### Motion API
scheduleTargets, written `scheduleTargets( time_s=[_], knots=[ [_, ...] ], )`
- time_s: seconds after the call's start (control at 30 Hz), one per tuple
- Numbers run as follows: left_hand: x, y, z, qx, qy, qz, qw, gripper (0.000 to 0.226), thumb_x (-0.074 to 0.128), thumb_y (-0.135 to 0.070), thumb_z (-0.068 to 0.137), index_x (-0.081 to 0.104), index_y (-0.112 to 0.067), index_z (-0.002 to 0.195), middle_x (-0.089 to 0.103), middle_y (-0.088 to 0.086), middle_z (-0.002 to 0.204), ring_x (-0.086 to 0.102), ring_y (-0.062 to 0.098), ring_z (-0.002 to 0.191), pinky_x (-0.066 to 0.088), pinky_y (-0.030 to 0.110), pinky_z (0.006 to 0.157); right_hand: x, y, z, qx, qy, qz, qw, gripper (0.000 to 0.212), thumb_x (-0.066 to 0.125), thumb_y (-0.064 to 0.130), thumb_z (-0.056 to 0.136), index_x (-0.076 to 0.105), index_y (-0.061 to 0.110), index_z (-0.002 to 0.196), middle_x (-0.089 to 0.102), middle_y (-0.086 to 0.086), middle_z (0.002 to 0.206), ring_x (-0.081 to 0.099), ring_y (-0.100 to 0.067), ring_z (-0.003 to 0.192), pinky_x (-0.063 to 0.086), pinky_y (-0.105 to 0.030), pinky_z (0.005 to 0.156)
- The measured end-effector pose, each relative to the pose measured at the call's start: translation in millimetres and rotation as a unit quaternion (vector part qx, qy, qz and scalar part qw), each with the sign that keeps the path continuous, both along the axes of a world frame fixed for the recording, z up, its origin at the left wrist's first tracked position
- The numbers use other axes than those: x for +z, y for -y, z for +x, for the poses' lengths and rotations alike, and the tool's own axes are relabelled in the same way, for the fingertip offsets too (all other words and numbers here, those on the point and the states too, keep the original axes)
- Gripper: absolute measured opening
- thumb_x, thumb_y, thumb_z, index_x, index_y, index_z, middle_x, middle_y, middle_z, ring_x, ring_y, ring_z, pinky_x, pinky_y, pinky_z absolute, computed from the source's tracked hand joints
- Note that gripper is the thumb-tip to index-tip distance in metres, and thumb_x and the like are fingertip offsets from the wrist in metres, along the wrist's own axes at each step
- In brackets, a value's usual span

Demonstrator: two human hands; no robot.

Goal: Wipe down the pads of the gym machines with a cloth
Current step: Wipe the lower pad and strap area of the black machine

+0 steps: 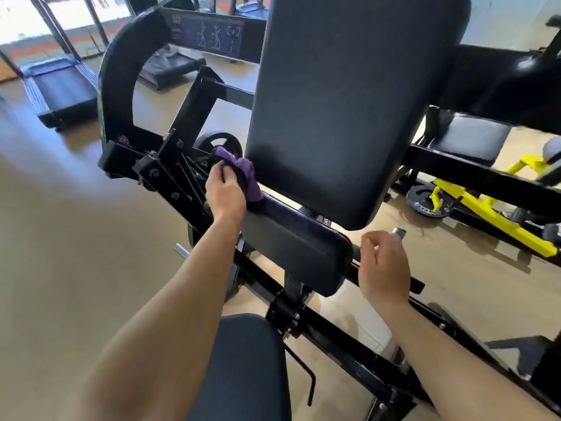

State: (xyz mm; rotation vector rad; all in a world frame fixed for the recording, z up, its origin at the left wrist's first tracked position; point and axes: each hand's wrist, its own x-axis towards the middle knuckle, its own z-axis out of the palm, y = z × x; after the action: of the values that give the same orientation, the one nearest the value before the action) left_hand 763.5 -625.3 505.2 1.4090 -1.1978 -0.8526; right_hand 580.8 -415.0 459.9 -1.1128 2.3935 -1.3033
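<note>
Gripping a bunched purple cloth (247, 174), the left hand (226, 194) pressed it against the far left end of the small black seat pad (297, 247), just below the lower left corner of the tall back pad (349, 101). The right hand (384, 262) hung just beside the seat pad's right edge, its fingers loosely curled and holding nothing. Both pads sat on a black steel frame (349, 338) that ran across a tan floor (76, 238). A black weight plate (223, 144) showed behind the cloth. A leg in dark trousers (246, 369) rose at the bottom of the view. A treadmill (65, 92) stood well apart at the far left, and a yellow machine (491, 214) lay off to the right.
</note>
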Motion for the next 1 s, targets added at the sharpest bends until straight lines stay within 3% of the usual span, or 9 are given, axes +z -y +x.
scheduleTargets(
  time_s=[0.17, 0.27, 0.33, 0.43, 0.57, 0.63, 0.8, 0.9, 1.0],
  knots=[
    [-34.3, -11.5, -14.7, -0.104, 0.074, 0.027, 0.991, 0.047, 0.040, -0.025, 0.105, 0.041, -0.033, 0.151, 0.056, -0.008, 0.141, 0.051, 0.013, 0.127, 0.036, 0.026, 0.105, -29.1, 9.7, -8.0, -0.007, 0.261, 0.209, 0.942, 0.030, 0.038, 0.012, 0.103, 0.065, 0.001, 0.110, 0.067, -0.022, 0.116, 0.064, -0.041, 0.108, 0.051, -0.048, 0.096],
    [-65.6, -24.4, -12.6, -0.130, 0.190, 0.025, 0.973, 0.042, 0.039, -0.026, 0.103, 0.049, -0.023, 0.144, 0.048, 0.006, 0.149, 0.046, 0.028, 0.136, 0.037, 0.033, 0.107, -35.8, 13.9, -7.5, 0.013, 0.354, 0.257, 0.899, 0.032, 0.036, 0.011, 0.101, 0.068, 0.008, 0.099, 0.072, -0.016, 0.105, 0.073, -0.031, 0.091, 0.057, -0.043, 0.082],
    [-74.8, -36.2, -17.6, -0.144, 0.243, 0.015, 0.959, 0.038, 0.039, -0.029, 0.102, 0.057, -0.017, 0.133, 0.036, 0.012, 0.156, 0.037, 0.032, 0.142, 0.037, 0.043, 0.113, -35.7, 17.5, -7.3, 0.014, 0.348, 0.271, 0.897, 0.028, 0.040, 0.008, 0.099, 0.068, 0.006, 0.104, 0.072, -0.014, 0.101, 0.075, -0.027, 0.085, 0.058, -0.036, 0.072],
    [-75.3, -61.0, -30.1, -0.182, 0.257, -0.002, 0.949, 0.031, 0.046, -0.026, 0.103, 0.065, -0.019, 0.126, 0.022, 0.010, 0.165, 0.027, 0.030, 0.149, 0.034, 0.040, 0.116, -32.3, 18.3, -7.2, 0.030, 0.323, 0.276, 0.905, 0.023, 0.047, 0.002, 0.094, 0.067, 0.002, 0.105, 0.073, -0.015, 0.100, 0.076, -0.028, 0.085, 0.062, -0.044, 0.081],
    [-69.4, -117.1, -52.9, -0.254, 0.276, -0.064, 0.925, 0.026, 0.052, -0.018, 0.100, 0.072, -0.011, 0.116, 0.038, 0.013, 0.158, 0.029, 0.034, 0.149, 0.021, 0.053, 0.122, -32.1, 16.9, -4.3, 0.020, 0.325, 0.260, 0.909, 0.029, 0.045, 0.000, 0.088, 0.070, 0.008, 0.102, 0.076, -0.017, 0.091, 0.077, -0.029, 0.076, 0.060, -0.039, 0.067],
    [-75.7, -144.2, -62.5, -0.292, 0.314, -0.154, 0.890, 0.030, 0.050, -0.016, 0.099, 0.072, -0.010, 0.118, 0.047, 0.013, 0.153, 0.032, 0.034, 0.148, 0.019, 0.055, 0.122, -31.4, 14.5, -1.7, 0.024, 0.325, 0.247, 0.913, 0.028, 0.044, 0.004, 0.088, 0.069, 0.011, 0.098, 0.076, -0.015, 0.088, 0.077, -0.028, 0.071, 0.056, -0.035, 0.060],
    [-82.8, -146.3, -50.8, -0.383, 0.380, -0.252, 0.803, 0.051, 0.046, -0.030, 0.097, 0.050, -0.020, 0.146, 0.040, -0.001, 0.159, 0.033, 0.025, 0.148, 0.023, 0.043, 0.121, -25.5, 11.0, 0.9, 0.061, 0.291, 0.222, 0.928, 0.017, 0.051, 0.012, 0.096, 0.060, 0.018, 0.083, 0.069, -0.007, 0.079, 0.068, -0.028, 0.072, 0.058, -0.043, 0.076],
    [-78.8, -111.1, -39.3, -0.339, 0.405, -0.247, 0.812, 0.042, 0.045, -0.029, 0.099, 0.060, -0.013, 0.136, 0.052, 0.002, 0.150, 0.043, 0.023, 0.143, 0.033, 0.044, 0.118, -25.8, 12.2, 2.0, 0.048, 0.306, 0.242, 0.919, 0.027, 0.047, 0.009, 0.081, 0.067, 0.009, 0.099, 0.077, -0.011, 0.084, 0.077, -0.022, 0.068, 0.059, -0.039, 0.073],
    [-79.7, -79.0, -33.7, -0.256, 0.403, -0.169, 0.862, 0.040, 0.038, -0.030, 0.104, 0.061, -0.011, 0.130, 0.051, 0.004, 0.151, 0.034, 0.024, 0.148, 0.030, 0.047, 0.118, -17.3, 10.9, 4.8, 0.044, 0.315, 0.253, 0.914, 0.026, 0.049, 0.014, 0.080, 0.063, 0.010, 0.102, 0.076, -0.012, 0.089, 0.077, -0.021, 0.072, 0.061, -0.042, 0.080]
  ],
)
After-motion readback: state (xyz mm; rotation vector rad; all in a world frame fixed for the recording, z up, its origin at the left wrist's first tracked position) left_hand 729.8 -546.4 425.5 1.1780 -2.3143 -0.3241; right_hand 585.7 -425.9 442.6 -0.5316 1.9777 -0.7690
